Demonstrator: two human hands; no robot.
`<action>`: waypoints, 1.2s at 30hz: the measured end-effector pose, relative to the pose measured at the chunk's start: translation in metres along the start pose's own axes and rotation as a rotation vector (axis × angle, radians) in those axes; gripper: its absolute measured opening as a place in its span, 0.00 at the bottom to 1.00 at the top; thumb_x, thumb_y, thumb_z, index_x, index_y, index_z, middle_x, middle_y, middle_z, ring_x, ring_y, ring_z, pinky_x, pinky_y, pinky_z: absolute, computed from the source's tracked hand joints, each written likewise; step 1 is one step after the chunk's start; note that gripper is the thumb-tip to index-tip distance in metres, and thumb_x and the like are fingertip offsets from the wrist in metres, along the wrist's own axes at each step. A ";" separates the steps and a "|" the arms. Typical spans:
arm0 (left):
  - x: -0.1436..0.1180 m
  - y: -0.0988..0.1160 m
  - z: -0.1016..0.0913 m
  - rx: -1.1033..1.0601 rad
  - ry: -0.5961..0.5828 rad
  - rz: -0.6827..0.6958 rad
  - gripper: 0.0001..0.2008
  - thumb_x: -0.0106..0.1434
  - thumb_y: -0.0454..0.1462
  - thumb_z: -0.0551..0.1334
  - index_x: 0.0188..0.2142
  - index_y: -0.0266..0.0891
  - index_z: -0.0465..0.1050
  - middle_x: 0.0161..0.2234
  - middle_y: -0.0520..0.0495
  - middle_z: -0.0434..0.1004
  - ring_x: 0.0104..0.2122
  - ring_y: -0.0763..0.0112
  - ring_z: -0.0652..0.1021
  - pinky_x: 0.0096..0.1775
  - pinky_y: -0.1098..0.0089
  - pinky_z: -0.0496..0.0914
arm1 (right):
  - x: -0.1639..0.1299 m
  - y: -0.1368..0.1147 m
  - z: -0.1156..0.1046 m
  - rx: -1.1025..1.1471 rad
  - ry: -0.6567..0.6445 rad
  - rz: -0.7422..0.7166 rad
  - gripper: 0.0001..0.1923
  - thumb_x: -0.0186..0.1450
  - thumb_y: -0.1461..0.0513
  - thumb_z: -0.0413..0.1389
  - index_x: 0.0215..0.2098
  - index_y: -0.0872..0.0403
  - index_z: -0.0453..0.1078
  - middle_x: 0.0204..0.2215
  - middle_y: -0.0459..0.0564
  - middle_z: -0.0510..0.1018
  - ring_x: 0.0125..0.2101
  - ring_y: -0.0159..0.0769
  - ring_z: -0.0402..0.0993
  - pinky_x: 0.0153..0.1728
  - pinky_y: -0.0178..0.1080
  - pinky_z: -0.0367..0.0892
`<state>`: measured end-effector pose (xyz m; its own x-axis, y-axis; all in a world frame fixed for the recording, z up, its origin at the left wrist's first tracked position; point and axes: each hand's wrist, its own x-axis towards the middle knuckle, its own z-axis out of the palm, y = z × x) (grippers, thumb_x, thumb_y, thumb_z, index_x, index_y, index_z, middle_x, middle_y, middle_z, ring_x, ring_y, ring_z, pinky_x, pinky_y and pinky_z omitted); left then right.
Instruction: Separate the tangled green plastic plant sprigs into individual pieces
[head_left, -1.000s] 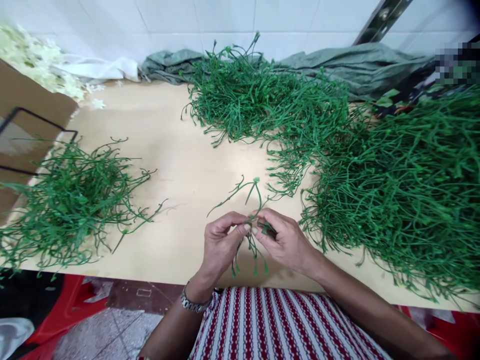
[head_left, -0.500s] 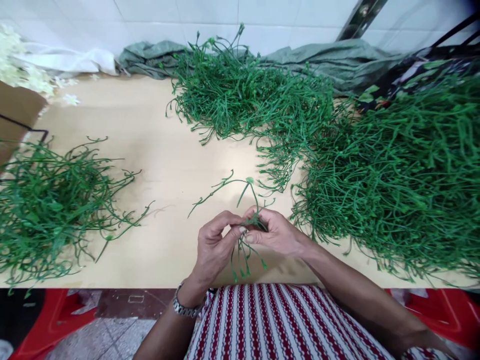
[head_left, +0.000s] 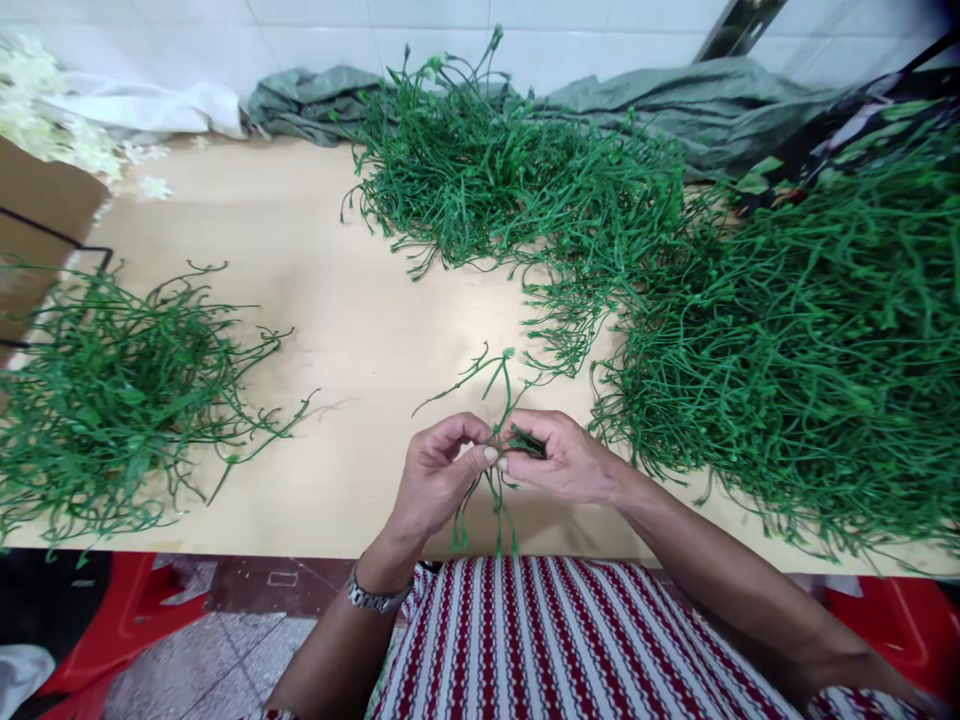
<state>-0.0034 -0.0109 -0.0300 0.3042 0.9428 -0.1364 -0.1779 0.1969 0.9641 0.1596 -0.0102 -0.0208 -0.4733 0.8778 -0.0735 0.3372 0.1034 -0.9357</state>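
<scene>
Close to the table's front edge, my two hands meet around a green plastic flower stem (head_left: 507,385) with thin branches. My left hand (head_left: 439,475) pinches it between thumb and forefinger, a metal watch on that wrist. My right hand (head_left: 562,458) grips it from the other side, fingers curled, with a dark green bit showing between thumb and fingers. One branch arches up and away to the left above the hands, and several thin sprigs hang down below the fingertips. The exact joint between the pieces is hidden by the fingertips.
A large heap of green stems (head_left: 787,370) covers the table's right side, joining another pile (head_left: 517,180) at the back. A smaller pile (head_left: 127,400) lies left, by a cardboard box (head_left: 45,210) and white flowers (head_left: 52,110). Green cloth (head_left: 315,105) runs along the wall.
Both hands have come slightly closer together on the stem, and its long branch has swung a little to the right. The whole view has shifted slightly.
</scene>
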 end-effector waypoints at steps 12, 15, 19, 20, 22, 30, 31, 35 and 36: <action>-0.006 -0.009 0.004 0.231 0.161 0.261 0.02 0.53 0.31 0.63 0.27 0.38 0.72 0.25 0.50 0.72 0.28 0.71 0.70 0.33 0.70 0.64 | -0.009 0.002 0.016 -0.362 0.208 -0.260 0.09 0.60 0.68 0.47 0.40 0.57 0.61 0.32 0.52 0.67 0.34 0.35 0.63 0.34 0.36 0.62; -0.007 -0.008 0.006 0.201 0.208 0.278 0.03 0.52 0.30 0.63 0.27 0.39 0.73 0.24 0.50 0.73 0.28 0.72 0.70 0.32 0.71 0.63 | -0.008 0.004 0.018 -0.444 0.239 -0.292 0.05 0.61 0.68 0.46 0.35 0.57 0.61 0.28 0.50 0.66 0.30 0.35 0.61 0.30 0.36 0.61; -0.007 -0.004 0.004 0.087 0.160 0.105 0.02 0.52 0.31 0.64 0.25 0.37 0.72 0.22 0.52 0.70 0.24 0.76 0.69 0.28 0.75 0.62 | -0.008 0.004 0.014 -0.422 0.172 -0.285 0.05 0.59 0.69 0.46 0.32 0.56 0.60 0.27 0.49 0.64 0.28 0.34 0.60 0.28 0.36 0.59; -0.006 -0.002 0.003 0.016 0.138 0.040 0.02 0.51 0.31 0.64 0.25 0.36 0.72 0.21 0.52 0.70 0.23 0.77 0.69 0.26 0.75 0.62 | -0.008 0.003 0.012 -0.410 0.144 -0.274 0.05 0.59 0.70 0.46 0.32 0.56 0.60 0.27 0.49 0.64 0.29 0.34 0.60 0.29 0.36 0.58; -0.004 0.000 0.003 -0.150 0.100 -0.072 0.04 0.49 0.32 0.66 0.24 0.35 0.71 0.19 0.53 0.68 0.19 0.78 0.68 0.23 0.76 0.61 | -0.008 0.000 0.008 -0.371 0.101 -0.252 0.05 0.58 0.70 0.46 0.32 0.56 0.60 0.27 0.49 0.64 0.29 0.34 0.60 0.29 0.36 0.58; -0.002 -0.003 0.012 -0.635 0.063 -0.257 0.06 0.43 0.29 0.66 0.22 0.35 0.70 0.20 0.54 0.69 0.15 0.82 0.68 0.21 0.78 0.59 | 0.000 -0.007 0.006 0.266 -0.028 -0.138 0.07 0.65 0.63 0.45 0.30 0.56 0.60 0.24 0.46 0.68 0.24 0.28 0.63 0.26 0.32 0.58; -0.002 -0.004 0.013 -0.659 0.055 -0.256 0.06 0.43 0.29 0.66 0.22 0.35 0.70 0.20 0.54 0.69 0.16 0.82 0.68 0.21 0.78 0.59 | 0.001 -0.007 0.007 0.350 -0.040 -0.123 0.08 0.65 0.61 0.45 0.30 0.56 0.60 0.24 0.46 0.69 0.23 0.27 0.62 0.25 0.32 0.58; -0.001 -0.001 0.012 -0.692 0.056 -0.218 0.06 0.45 0.30 0.65 0.21 0.35 0.68 0.19 0.55 0.66 0.16 0.82 0.65 0.21 0.77 0.58 | 0.002 0.001 0.009 0.484 -0.024 -0.119 0.13 0.64 0.54 0.49 0.29 0.56 0.62 0.24 0.46 0.67 0.23 0.27 0.60 0.25 0.32 0.58; 0.000 0.003 0.010 -0.701 0.071 -0.183 0.06 0.45 0.30 0.65 0.20 0.35 0.67 0.18 0.55 0.64 0.16 0.82 0.64 0.22 0.76 0.60 | 0.001 0.004 0.010 0.505 -0.013 -0.115 0.15 0.63 0.53 0.49 0.28 0.56 0.62 0.24 0.45 0.65 0.23 0.28 0.60 0.25 0.32 0.57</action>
<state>0.0057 -0.0132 -0.0252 0.3296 0.8886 -0.3190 -0.6948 0.4571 0.5553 0.1526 -0.0130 -0.0284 -0.4958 0.8676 0.0387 -0.1511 -0.0423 -0.9876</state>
